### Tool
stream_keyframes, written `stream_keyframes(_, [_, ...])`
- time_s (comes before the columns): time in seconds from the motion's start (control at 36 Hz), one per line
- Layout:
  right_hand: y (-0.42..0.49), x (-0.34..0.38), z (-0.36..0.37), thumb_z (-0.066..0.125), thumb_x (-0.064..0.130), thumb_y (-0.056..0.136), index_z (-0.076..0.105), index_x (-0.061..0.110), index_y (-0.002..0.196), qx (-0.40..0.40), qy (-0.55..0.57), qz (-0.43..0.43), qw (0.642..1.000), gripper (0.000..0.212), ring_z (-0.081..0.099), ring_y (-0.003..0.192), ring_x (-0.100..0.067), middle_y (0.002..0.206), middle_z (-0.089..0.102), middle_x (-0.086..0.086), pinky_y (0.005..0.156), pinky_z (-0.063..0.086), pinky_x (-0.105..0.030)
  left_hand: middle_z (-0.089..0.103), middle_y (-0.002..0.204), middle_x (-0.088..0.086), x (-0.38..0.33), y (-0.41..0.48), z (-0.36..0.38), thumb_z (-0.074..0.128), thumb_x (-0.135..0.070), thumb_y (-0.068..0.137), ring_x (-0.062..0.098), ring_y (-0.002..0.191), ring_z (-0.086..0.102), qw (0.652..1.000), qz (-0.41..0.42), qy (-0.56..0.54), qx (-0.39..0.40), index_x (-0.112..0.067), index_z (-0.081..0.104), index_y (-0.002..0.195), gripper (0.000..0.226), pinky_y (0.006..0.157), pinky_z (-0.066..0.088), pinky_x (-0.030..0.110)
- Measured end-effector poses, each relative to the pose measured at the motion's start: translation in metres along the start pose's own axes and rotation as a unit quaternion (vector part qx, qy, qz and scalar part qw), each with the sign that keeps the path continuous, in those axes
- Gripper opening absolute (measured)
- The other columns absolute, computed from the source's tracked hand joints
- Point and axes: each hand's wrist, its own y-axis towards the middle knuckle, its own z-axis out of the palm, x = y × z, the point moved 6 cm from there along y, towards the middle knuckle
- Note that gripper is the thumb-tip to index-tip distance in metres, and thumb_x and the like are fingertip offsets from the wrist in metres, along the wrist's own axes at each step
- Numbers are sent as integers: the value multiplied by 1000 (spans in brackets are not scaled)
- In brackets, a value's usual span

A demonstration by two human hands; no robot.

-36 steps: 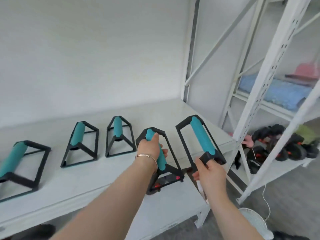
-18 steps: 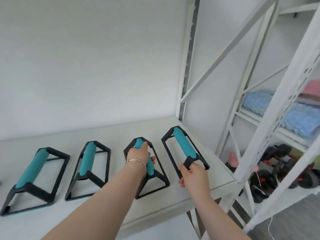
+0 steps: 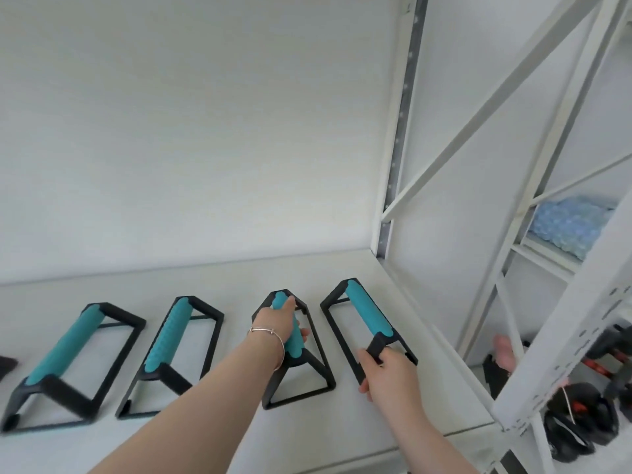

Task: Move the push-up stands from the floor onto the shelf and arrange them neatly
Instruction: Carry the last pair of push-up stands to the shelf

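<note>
Several black push-up stands with teal foam grips stand in a row on the white shelf (image 3: 342,268). My left hand (image 3: 278,321) is closed around the teal grip of the third stand (image 3: 307,378), which rests on the shelf. My right hand (image 3: 386,374) grips the near black end of the rightmost stand (image 3: 366,313), also resting on the shelf. Two more stands (image 3: 65,347) (image 3: 171,336) sit to the left, untouched. A dark corner of another object shows at the far left edge.
A white metal upright (image 3: 393,165) and diagonal braces (image 3: 496,121) bound the shelf on the right. The neighbouring rack holds a blue textured mat (image 3: 567,224) and, lower down, black and red wheeled gear (image 3: 581,419). A white wall stands behind the shelf.
Both hands have carried their stands forward and up from the shelf's front edge and set them down in line with the others. The view has tilted upward.
</note>
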Motion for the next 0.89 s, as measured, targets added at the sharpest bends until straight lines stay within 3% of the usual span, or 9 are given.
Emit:
stream_keyframes(0.17, [6, 1, 4, 62, 27, 92, 66, 8, 73, 13, 18, 11, 1000, 27, 65, 47, -24, 51, 66, -9, 52, 59, -40, 61, 84, 12, 0, 0, 0, 60, -32, 93, 22, 47, 65, 999, 25, 28, 8, -5, 53, 102, 30, 48, 49, 29])
stream_keyframes(0.25, [8, 4, 7, 63, 27, 92, 66, 8, 73, 15, 25, 7, 1000, 27, 65, 46, -22, 51, 66, -8, 51, 59, -39, 61, 82, 11, 0, -4, -2, 60, -30, 93, 20, 44, 65, 998, 49, 29, 7, -7, 53, 96, 24, 46, 50, 28])
stream_keyframes(0.39, [10, 3, 8, 64, 25, 91, 64, 3, 70, 29, 62, 10, 998, 30, 64, 43, -20, 50, 66, -8, 48, 56, -28, 65, 83, 11, -2, -8, -8, 60, -34, 90, 21, 59, 71, 990, 104, 96, -20, -6, 56, 99, 30, 64, 57, 34])
stream_keyframes(0.47, [3, -1, 3, 65, 27, 90, 63, 6, 68, 1, 80, -10, 997, 30, 67, 47, -16, 53, 68, -3, 50, 52, -18, 67, 94, 10, -7, -12, -15, 60, -45, 86, 26, 82, 67, 962, 155, 211, -71, -8, 57, 102, 40, 81, 55, 41])
stream_keyframes(0.56, [-7, 0, -6, 68, 24, 89, 63, 17, 73, -55, 92, -48, 993, 18, 68, 51, -12, 58, 68, -1, 51, 52, -17, 61, 99, 3, -12, -20, -20, 58, -49, 87, 22, 88, 60, 934, 195, 283, -100, -12, 50, 117, 49, 78, 49, 35])
stream_keyframes(0.67, [-19, 15, -14, 72, 20, 84, 58, 14, 71, -126, -6, -162, 979, 21, 60, 59, -20, 65, 60, -1, 55, 50, -32, 58, 116, 7, -18, -33, -21, 56, -46, 89, 24, 99, 59, 896, 256, 345, -110, -12, 41, 134, 58, 82, 49, 36])
stream_keyframes(0.89, [-36, 40, -11, 74, 16, 83, 45, 9, 60, -154, -72, -261, 950, 37, 43, 53, -24, 57, 47, -2, 49, 41, -35, 49, 131, 6, -15, -51, -28, 53, -46, 91, 23, 115, 51, 851, 325, 402, -95, -14, 42, 135, 56, 98, 44, 41])
